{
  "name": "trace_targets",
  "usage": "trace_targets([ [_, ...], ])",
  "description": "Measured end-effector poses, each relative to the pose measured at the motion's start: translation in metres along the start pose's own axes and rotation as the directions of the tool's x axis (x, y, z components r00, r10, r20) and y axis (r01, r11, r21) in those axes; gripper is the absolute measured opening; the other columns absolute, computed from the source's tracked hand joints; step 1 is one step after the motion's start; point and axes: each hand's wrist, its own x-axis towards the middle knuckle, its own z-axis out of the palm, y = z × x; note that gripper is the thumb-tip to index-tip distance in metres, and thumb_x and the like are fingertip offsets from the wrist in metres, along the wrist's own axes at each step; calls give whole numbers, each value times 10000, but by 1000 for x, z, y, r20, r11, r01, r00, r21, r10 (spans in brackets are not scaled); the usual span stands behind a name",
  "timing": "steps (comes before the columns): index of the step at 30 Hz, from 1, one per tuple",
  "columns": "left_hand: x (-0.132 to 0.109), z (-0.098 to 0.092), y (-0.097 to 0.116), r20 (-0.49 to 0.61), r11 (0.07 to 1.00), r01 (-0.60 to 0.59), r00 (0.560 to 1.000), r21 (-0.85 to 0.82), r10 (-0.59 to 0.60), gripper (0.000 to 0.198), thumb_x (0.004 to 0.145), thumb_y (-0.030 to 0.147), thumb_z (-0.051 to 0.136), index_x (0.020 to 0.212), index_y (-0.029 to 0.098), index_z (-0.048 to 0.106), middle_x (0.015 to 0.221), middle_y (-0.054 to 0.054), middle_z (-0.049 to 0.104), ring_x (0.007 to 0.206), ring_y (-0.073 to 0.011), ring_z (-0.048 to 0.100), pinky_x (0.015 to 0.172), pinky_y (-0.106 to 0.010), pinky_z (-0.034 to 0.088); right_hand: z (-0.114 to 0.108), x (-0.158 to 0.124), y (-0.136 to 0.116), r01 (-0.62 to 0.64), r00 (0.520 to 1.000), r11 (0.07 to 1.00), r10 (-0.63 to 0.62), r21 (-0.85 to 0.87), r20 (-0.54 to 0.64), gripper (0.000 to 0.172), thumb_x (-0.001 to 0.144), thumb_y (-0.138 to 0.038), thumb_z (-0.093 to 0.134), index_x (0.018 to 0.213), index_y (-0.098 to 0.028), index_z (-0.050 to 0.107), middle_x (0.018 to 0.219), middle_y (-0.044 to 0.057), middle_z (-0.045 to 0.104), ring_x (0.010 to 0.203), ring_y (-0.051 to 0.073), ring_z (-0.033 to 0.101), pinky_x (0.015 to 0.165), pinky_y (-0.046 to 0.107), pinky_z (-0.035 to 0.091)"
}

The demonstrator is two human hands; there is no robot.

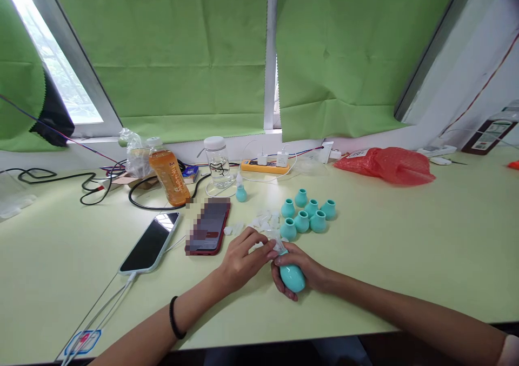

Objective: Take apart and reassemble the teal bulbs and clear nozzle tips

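My right hand (302, 263) is wrapped round a glossy teal rubber bulb (292, 279), whose neck points away from me. My left hand (245, 257) has its thumb and fingertips closed on a clear plastic piece (277, 243) at the bulb's neck; how far it sits in the neck is hidden by my fingers. Just beyond, several teal bulbs (302, 221) stand upright with open necks. Small translucent plastic pieces (263, 220) lie in a loose pile beyond my left hand. Farther back stands one teal bulb with a pale nozzle (241, 193) on it.
Left of my hands lie a red-cased phone (207, 228) and a light-cased phone (150, 244) with a cable. Behind are an orange drink bottle (169, 174), a lidded clear jar (218, 163) and a yellow power strip (264, 166). A red plastic bag (387, 164) lies at back right.
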Motion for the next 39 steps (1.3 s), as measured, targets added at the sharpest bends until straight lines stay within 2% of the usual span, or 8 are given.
trace_targets([
  [19, -3, -7, 0, 128, 968, -113, 988, 222, 86, 213, 729, 76, 511, 937, 121, 509, 777, -64, 534, 733, -151, 416, 580, -253, 400, -1, -2, -3, 6, 999, 999, -8, -46, -46, 328, 669, -169, 378, 991, -181, 319, 459, -30, 555, 287, 104, 446, 247, 161, 331],
  [26, 2, -9, 1, 213, 893, -256, 959, 370, 186, 161, 795, 106, 373, 876, 94, 512, 684, -68, 538, 669, -169, 437, 548, -273, 371, 2, -4, -7, -33, 997, 992, 24, -120, -74, 280, 645, -194, 398, 909, -191, 303, 461, -37, 552, 285, 106, 449, 250, 162, 324],
  [29, 1, -4, 2, 218, 933, -96, 976, 348, 19, 131, 806, 118, 353, 796, 128, 483, 644, -42, 519, 624, -152, 435, 507, -248, 338, 4, -4, -7, -16, 995, 988, 1, -154, -98, 242, 638, -192, 400, 860, -196, 303, 455, -46, 541, 288, 105, 450, 258, 164, 322],
  [32, 3, 1, 7, 245, 947, 308, 915, 92, -322, 137, 834, 170, 306, 761, 153, 421, 640, -16, 479, 575, -117, 422, 492, -221, 329, 5, -4, -9, 48, 987, 978, -77, -201, -141, 192, 639, -182, 406, 808, -197, 317, 448, -57, 524, 288, 90, 433, 273, 162, 310],
  [34, 6, 0, 9, 320, 810, 558, 812, -181, -488, 148, 852, 220, 265, 778, 162, 379, 601, 13, 435, 530, -94, 399, 490, -207, 332, 5, -4, -10, 83, 977, 970, -124, -228, -173, 171, 647, -181, 412, 791, -197, 322, 448, -63, 514, 290, 81, 420, 287, 165, 306],
  [36, 11, -2, 7, 380, 615, 679, 734, -401, -562, 162, 863, 259, 227, 796, 167, 342, 537, 44, 378, 477, -80, 359, 467, -194, 319, 3, -4, -10, 115, 967, 965, -163, -234, -196, 140, 663, -191, 406, 777, -197, 324, 452, -61, 510, 294, 79, 414, 293, 168, 298],
  [38, 14, -6, 1, 377, 524, 706, 702, -475, -604, 180, 867, 278, 209, 803, 166, 334, 507, 56, 350, 449, -75, 333, 448, -190, 305, 2, -4, -10, 144, 956, 963, -195, -229, -218, 116, 676, -201, 397, 764, -197, 322, 458, -56, 511, 299, 80, 412, 293, 171, 292],
  [39, 14, -8, -3, 351, 553, 703, 707, -447, -615, 184, 863, 282, 225, 802, 163, 351, 514, 49, 367, 459, -78, 343, 457, -194, 311, 1, -4, -10, 155, 951, 961, -207, -227, -229, 114, 678, -201, 397, 760, -197, 318, 462, -54, 513, 300, 80, 410, 293, 172, 290],
])
